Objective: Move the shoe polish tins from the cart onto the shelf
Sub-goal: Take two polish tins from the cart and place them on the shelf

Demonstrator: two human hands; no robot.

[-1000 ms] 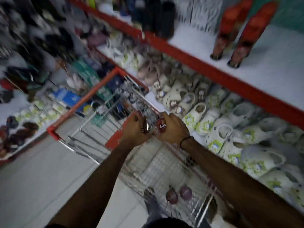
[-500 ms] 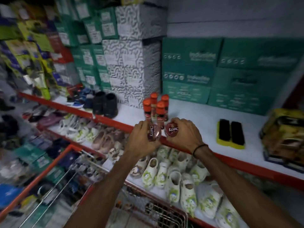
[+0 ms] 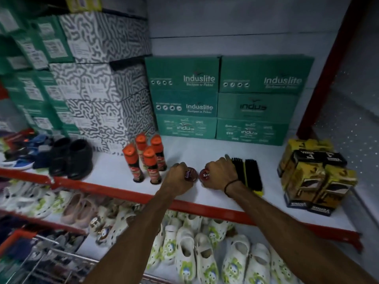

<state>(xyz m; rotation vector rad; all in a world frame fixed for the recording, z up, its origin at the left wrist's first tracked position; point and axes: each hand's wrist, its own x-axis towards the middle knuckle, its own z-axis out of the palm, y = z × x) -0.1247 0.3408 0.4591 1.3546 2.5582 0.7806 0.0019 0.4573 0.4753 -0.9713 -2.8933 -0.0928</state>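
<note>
Both my hands rest low on the white shelf [image 3: 215, 149] with its red front edge. My left hand [image 3: 178, 179] grips a round dark-red shoe polish tin [image 3: 191, 174] with a white label. My right hand [image 3: 220, 173] grips a second dark-red tin [image 3: 205, 175] right beside the first. The two tins sit close together, near or on the shelf surface; I cannot tell whether they touch it. The wire cart [image 3: 47, 261] with a red rim shows at the bottom left.
Several orange-capped polish bottles [image 3: 144, 158] stand left of my hands. A black shoe brush [image 3: 249, 173] lies just right of my right hand. Yellow-black boxes [image 3: 313, 175] stand further right. Green and patterned shoe boxes [image 3: 221, 97] fill the back. White clogs [image 3: 203, 257] line the lower shelf.
Both hands lifted the two tins out of the cart, carried them up over the shelf edge, and lowered them onto the shelf between the bottles and the brush.
</note>
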